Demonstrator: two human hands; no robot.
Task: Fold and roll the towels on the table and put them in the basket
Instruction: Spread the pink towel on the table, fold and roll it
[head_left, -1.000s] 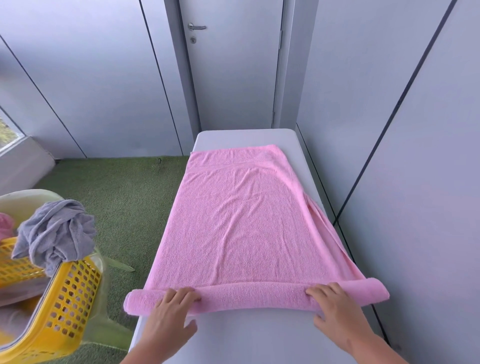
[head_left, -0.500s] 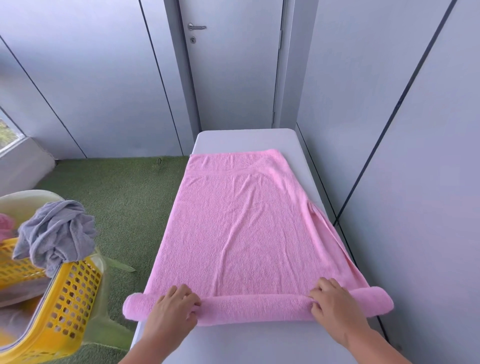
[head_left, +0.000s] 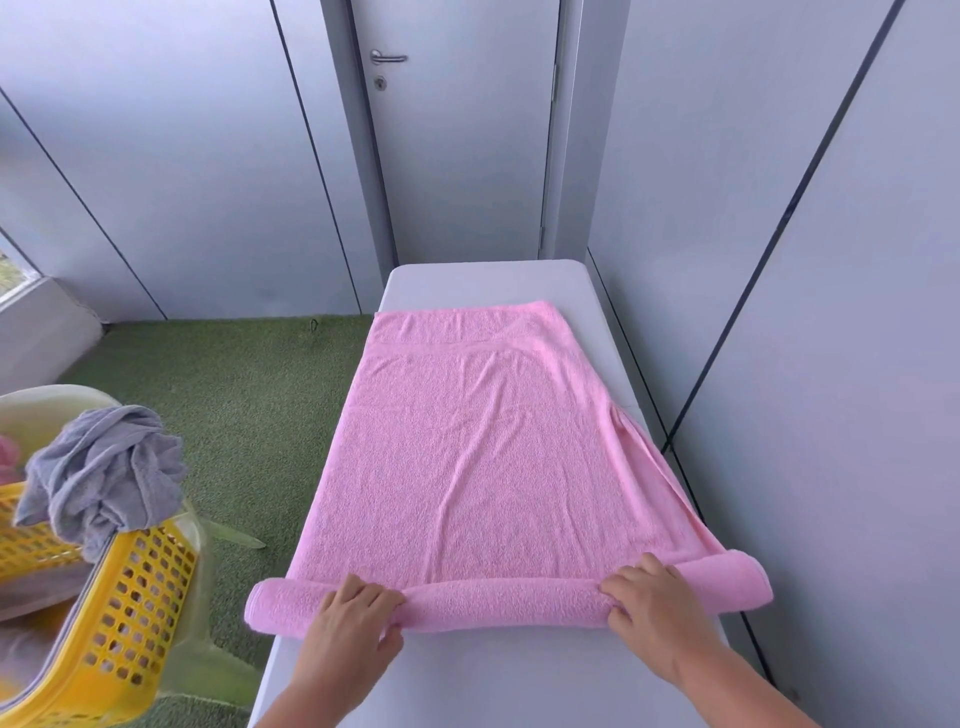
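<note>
We are rolling the pink terry-cloth towel (head_left: 483, 467), which is lying lengthwise on the white bench (head_left: 483, 278). We judge ourselves to be early in this roll. Only a slim tube is formed at the near end, while most of the cloth is lying flat toward the far end, its right edge sitting doubled and uneven.

Our left hand (head_left: 353, 629) and right hand (head_left: 654, 618) are both gripping the tube, fingers curled over its top and thumbs at its near side, one hand toward each end. The tube's tips are overhanging the bench on both sides.

What is remaining for this towel is rolling up to the far hem, then carrying the bundle across to the yellow perforated plastic basket (head_left: 130, 597), which is standing to our left on the green artificial turf (head_left: 234, 395), well apart from the bench.

A crumpled grey towel (head_left: 98, 478) is hanging over that basket's rim (bunched, not rolled, so we are guessing it needs doing too). A scrap of pink is showing at the left edge of the view, too cropped to identify. We are seeing no other towel on the bench.
</note>
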